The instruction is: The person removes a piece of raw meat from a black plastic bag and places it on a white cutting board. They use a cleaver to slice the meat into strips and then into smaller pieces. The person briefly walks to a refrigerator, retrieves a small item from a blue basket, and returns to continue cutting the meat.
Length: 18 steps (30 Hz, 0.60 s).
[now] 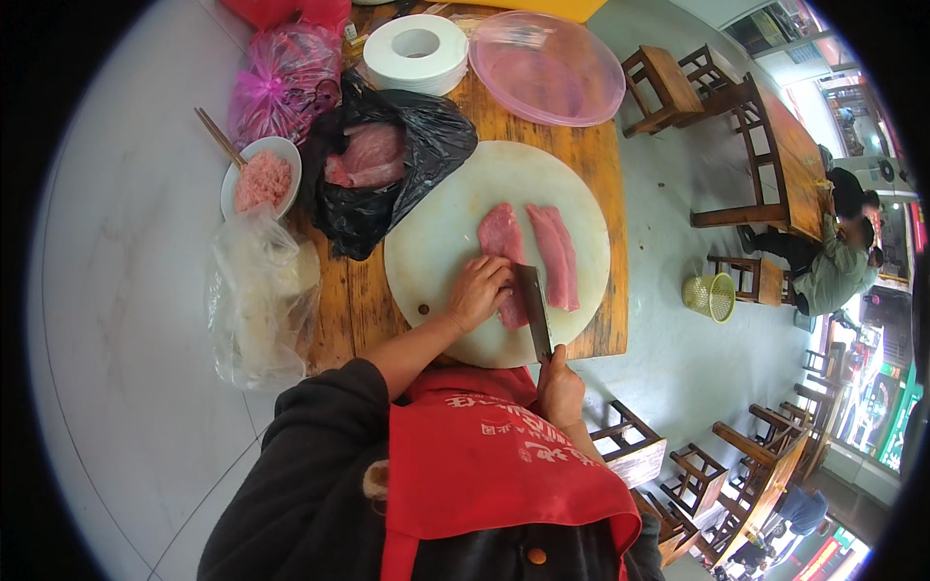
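Observation:
My left hand presses with bent fingers on a long slab of raw meat that lies on a round white cutting board. In my right hand is the handle of a cleaver. Its blade stands along the right side of the slab, close to my left fingertips; whether it has entered the meat I cannot tell. To the right of the blade rest long strips of raw meat, side by side on the board.
On the wooden table are a black plastic bag holding raw meat, a bowl of minced meat with chopsticks, a clear bag, a paper roll and a pink plastic basin. Stools, a yellow-green basket and seated people are to the right.

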{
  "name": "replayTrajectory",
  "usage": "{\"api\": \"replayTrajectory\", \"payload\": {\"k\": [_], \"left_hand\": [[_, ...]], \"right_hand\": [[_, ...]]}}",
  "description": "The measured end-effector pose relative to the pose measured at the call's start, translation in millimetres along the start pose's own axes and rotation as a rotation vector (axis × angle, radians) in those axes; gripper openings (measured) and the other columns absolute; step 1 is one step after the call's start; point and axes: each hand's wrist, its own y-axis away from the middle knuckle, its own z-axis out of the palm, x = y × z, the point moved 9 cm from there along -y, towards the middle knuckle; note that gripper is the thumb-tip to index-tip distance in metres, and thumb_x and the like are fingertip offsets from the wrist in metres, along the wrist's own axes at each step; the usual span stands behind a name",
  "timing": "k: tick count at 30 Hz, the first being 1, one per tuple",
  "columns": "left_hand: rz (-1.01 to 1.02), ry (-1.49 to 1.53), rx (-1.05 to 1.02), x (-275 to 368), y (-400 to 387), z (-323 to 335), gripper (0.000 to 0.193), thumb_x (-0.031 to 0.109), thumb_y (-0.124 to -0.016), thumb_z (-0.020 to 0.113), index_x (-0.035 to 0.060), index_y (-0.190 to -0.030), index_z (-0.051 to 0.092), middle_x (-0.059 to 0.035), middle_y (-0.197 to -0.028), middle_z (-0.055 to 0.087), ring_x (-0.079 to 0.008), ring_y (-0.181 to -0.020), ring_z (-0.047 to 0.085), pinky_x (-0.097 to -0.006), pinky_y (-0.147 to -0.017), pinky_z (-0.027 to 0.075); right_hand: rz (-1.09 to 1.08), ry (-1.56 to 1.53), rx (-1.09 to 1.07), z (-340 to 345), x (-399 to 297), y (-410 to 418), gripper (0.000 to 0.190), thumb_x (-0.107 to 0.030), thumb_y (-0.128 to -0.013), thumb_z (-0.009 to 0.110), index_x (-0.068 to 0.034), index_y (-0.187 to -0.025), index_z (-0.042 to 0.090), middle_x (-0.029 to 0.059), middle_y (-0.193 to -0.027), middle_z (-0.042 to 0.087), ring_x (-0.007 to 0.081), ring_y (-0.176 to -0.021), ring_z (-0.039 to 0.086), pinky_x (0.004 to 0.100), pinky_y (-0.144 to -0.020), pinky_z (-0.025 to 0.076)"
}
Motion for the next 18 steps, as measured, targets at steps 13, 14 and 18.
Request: {"api": "replayTrajectory", "payload": {"k": [13, 14, 18], "left_hand": [[-0.012, 0.120, 0.016, -15.6, -8.5, -3.3, 0.019, 0.012, -0.072, 0.074, 0.0089, -0.088, 0.064, -0.0059, -0.102, 0.061, -0.0262, -0.100, 0.058, -0.0385, -0.089, 0.048], [-0.011, 0.129, 0.015, -16.4, -8.4, -2.7, 0.019, 0.013, -0.072, 0.073, 0.0089, -0.088, 0.064, -0.0059, -0.102, 0.061, -0.0264, -0.101, 0.058, -0.0386, -0.089, 0.048], [-0.005, 0.138, 0.008, -18.6, -7.6, 0.3, 0.018, 0.017, -0.075, 0.072, 0.0090, -0.089, 0.064, -0.0064, -0.102, 0.061, -0.0271, -0.101, 0.058, -0.0390, -0.090, 0.048]], "right_hand": [[-0.057, 0.048, -0.119, -5.7, -20.0, -55.8, 0.021, -0.024, -0.100, 0.048, -0.006, -0.103, 0.040, 0.0196, -0.067, 0.064, 0.0406, -0.058, 0.064, 0.0514, -0.049, 0.049], [-0.057, 0.059, -0.132, -4.6, -21.4, -60.3, 0.021, -0.024, -0.100, 0.048, -0.005, -0.104, 0.040, 0.0198, -0.067, 0.064, 0.0408, -0.058, 0.064, 0.0514, -0.049, 0.050], [-0.062, 0.071, -0.124, -1.6, -36.3, -88.1, 0.023, -0.023, -0.098, 0.050, -0.004, -0.107, 0.041, 0.0217, -0.068, 0.064, 0.0418, -0.060, 0.065, 0.0521, -0.051, 0.050]]}}
